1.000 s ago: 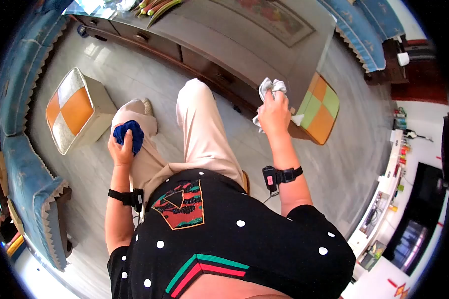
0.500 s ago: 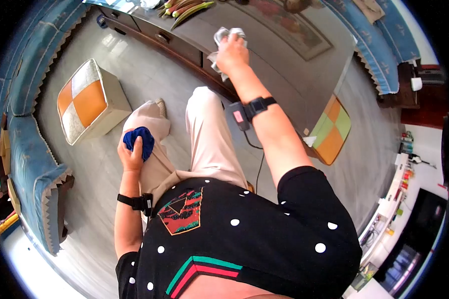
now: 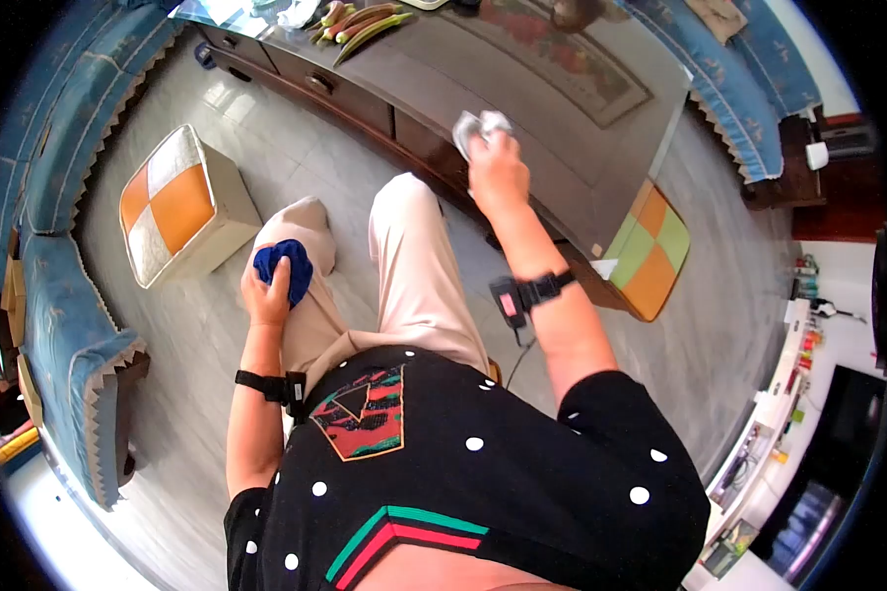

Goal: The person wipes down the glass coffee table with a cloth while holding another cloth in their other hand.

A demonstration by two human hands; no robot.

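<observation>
1. Two hands are in view, both belonging to the person wearing the camera, and each holds a bunched cloth.
2. The left hand (image 3: 264, 298) is closed around a dark blue cloth (image 3: 294, 279), with the thumb laid across the top; the other fingers are mostly hidden.
3. The blue cloth lies over the person's left leg, in front of the beige trousers (image 3: 414, 266); whether it touches them cannot be told.
4. The right hand (image 3: 501, 180) grips a crumpled pale grey cloth (image 3: 479, 128) at its fingertips, the arm reaching forward.
5. That grey cloth is at the near long edge of the dark desk (image 3: 443, 74); whether it presses on the top cannot be told.
6. Near the far left of the desk lies a small heap of long reddish and green pods (image 3: 360, 25), with crumpled clear plastic (image 3: 298, 12) just beside it.
7. On the pale floor (image 3: 187, 394), an orange-and-white checked stool (image 3: 182, 212) stands to the left of the person's legs; a green-and-orange one (image 3: 650, 251) stands by the desk's right end.
8. Black straps circle both forearms, the left (image 3: 266, 386) and the right (image 3: 540, 291), each carrying a small dark box.
</observation>
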